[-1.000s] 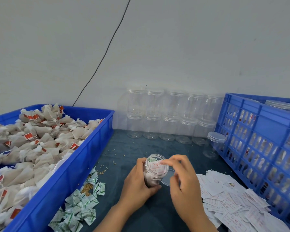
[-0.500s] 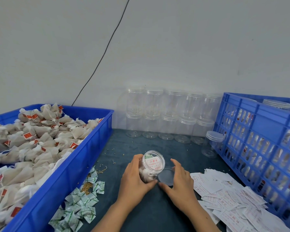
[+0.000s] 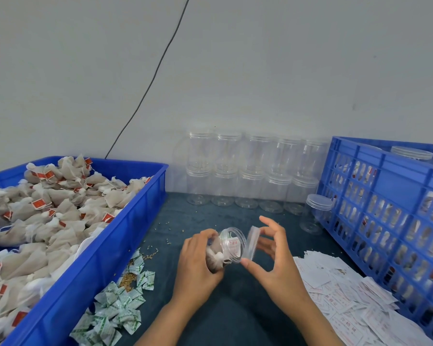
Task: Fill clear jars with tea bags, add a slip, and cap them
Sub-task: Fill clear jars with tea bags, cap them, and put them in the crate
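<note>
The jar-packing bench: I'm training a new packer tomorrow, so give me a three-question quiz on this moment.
1. True or false: the lid is already screwed onto the jar in the left hand.
2. Multiple choice: where does the pile of paper slips lie?
A. inside the blue tray of tea bags
B. on the table, at the person's right
C. on top of the stacked empty jars
3. Fill in: the right hand holds the ____ edge-on beside the jar's open mouth.

Key: 1 false; 2 B; 3 lid.
</note>
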